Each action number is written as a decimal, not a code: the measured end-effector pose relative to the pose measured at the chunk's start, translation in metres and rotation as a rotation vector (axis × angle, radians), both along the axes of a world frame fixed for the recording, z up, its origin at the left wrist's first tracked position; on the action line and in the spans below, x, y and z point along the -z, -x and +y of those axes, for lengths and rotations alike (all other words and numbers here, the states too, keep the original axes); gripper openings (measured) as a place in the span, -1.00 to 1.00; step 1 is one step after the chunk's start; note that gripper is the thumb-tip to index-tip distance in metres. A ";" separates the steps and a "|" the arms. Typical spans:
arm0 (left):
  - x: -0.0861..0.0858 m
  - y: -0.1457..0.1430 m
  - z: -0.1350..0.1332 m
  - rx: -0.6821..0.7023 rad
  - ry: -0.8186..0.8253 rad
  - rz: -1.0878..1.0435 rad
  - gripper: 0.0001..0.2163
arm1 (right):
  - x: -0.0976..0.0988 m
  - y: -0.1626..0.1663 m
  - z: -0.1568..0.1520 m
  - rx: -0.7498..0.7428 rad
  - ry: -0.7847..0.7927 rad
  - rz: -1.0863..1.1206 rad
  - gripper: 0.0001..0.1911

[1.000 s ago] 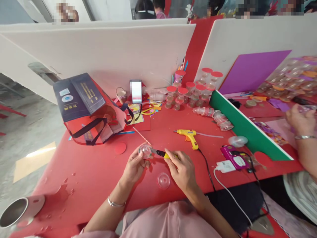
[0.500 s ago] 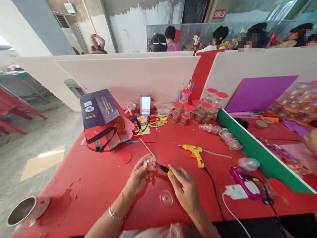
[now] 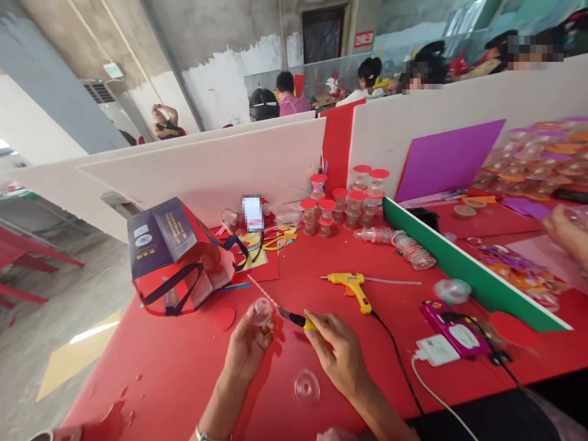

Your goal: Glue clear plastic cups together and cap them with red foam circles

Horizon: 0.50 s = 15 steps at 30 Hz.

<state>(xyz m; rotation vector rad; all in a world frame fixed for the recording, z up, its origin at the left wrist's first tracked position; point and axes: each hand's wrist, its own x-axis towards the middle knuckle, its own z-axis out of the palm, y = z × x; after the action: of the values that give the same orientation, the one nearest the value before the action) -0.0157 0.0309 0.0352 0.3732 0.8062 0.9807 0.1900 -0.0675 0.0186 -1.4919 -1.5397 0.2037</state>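
My left hand (image 3: 245, 346) pinches a small clear plastic cup (image 3: 262, 310) just above the red table (image 3: 184, 361). A yellow-handled knife (image 3: 297, 319) is gripped in my right hand (image 3: 337, 352), its blade tip pointing left and almost touching the cup. A second clear plastic cup half (image 3: 306, 388) lies flat on the table between my two wrists. A red paper disc (image 3: 225, 318) rests to the left of my left hand.
A yellow glue gun (image 3: 350, 285) lies right of centre, its black cord running to the table's front edge. A red and navy bag (image 3: 172, 257) stands at left. Red-lidded jars (image 3: 342, 205) crowd the white divider. A green board (image 3: 463, 266) borders a neighbour's hand (image 3: 563, 226).
The camera has tilted upward, showing more of the room behind the dividers. Both hands keep the cup and knife together in much the same pose.
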 end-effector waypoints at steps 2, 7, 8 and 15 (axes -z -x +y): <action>0.003 -0.004 0.004 -0.016 0.012 -0.026 -0.72 | -0.001 0.000 0.001 0.014 0.002 -0.005 -0.62; 0.011 -0.014 0.011 -0.006 -0.005 -0.085 -0.73 | -0.008 -0.002 0.005 0.045 -0.002 -0.012 -0.63; 0.011 -0.014 0.011 -0.003 -0.010 -0.093 -0.72 | -0.008 -0.002 0.005 0.046 0.004 -0.011 -0.63; 0.004 -0.009 0.006 -0.002 0.008 -0.090 -0.67 | -0.005 0.004 0.010 0.011 0.065 -0.032 -0.63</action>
<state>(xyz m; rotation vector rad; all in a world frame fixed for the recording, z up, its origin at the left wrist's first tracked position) -0.0070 0.0371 0.0314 0.3191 0.7288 0.9892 0.1859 -0.0577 0.0239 -1.5615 -1.5629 0.2261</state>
